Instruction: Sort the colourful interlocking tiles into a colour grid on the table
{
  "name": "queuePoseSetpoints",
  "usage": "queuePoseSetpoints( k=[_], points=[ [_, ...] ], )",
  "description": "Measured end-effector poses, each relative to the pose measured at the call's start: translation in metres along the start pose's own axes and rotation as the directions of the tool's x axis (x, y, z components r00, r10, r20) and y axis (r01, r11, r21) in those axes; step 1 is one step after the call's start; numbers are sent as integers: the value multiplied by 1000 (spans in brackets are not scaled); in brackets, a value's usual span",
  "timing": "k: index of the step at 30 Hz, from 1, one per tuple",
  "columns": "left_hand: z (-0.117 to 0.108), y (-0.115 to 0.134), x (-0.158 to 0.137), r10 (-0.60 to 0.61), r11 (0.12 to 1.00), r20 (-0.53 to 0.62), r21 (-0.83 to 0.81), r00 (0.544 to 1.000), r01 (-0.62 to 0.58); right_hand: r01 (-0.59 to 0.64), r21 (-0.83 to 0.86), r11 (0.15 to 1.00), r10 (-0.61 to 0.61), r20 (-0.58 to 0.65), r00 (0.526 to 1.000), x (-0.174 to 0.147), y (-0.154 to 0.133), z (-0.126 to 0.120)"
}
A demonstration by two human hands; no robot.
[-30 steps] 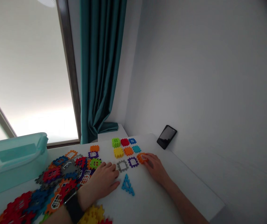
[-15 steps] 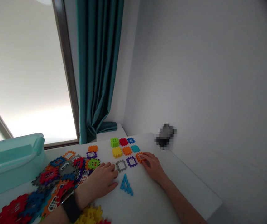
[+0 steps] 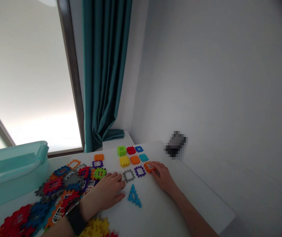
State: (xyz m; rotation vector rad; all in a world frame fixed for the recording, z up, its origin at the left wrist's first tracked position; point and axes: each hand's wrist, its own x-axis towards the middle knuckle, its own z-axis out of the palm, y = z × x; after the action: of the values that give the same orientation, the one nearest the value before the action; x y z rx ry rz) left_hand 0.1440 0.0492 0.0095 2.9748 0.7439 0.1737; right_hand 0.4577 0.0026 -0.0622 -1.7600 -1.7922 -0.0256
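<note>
My right hand (image 3: 164, 177) has its fingertips and thumb on the right edge of an orange building tile (image 3: 148, 167) with a white window pattern. This tile is at the right end of a row on the table, beside a purple tile (image 3: 140, 171) and a grey tile (image 3: 128, 175). Just left of the grey tile, my left hand (image 3: 110, 190) rests palm down with its fingers apart, holding nothing. A watch (image 3: 75, 217) is strapped to the left wrist. Between the hands lies a blue triangular piece (image 3: 134, 196).
Behind are stacks of tiles: green (image 3: 121, 150), red (image 3: 131, 150), yellow (image 3: 124, 161) and several others. A heap of mixed tiles (image 3: 71, 179) spreads on the left, beside a teal plastic bin (image 3: 14, 187). Yellow pieces (image 3: 97, 227) lie at the front. A wall (image 3: 205, 98) borders the right.
The view has shifted very slightly. Both hands keep their places, the right one still at the orange tile, which looks turned a little.
</note>
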Motion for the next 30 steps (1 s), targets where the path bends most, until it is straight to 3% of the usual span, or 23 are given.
queuePoseSetpoints(
  k=[20, 30],
  points=[
    [-7, 2, 1, -23, 1000, 115, 18, 993, 21, -92, 29, 995, 91, 34, 995, 2, 3, 2],
    [-10, 2, 1, -18, 1000, 129, 7, 991, 18, -78, 44, 996, 76, 39, 996, 2, 4, 3]
  ],
)
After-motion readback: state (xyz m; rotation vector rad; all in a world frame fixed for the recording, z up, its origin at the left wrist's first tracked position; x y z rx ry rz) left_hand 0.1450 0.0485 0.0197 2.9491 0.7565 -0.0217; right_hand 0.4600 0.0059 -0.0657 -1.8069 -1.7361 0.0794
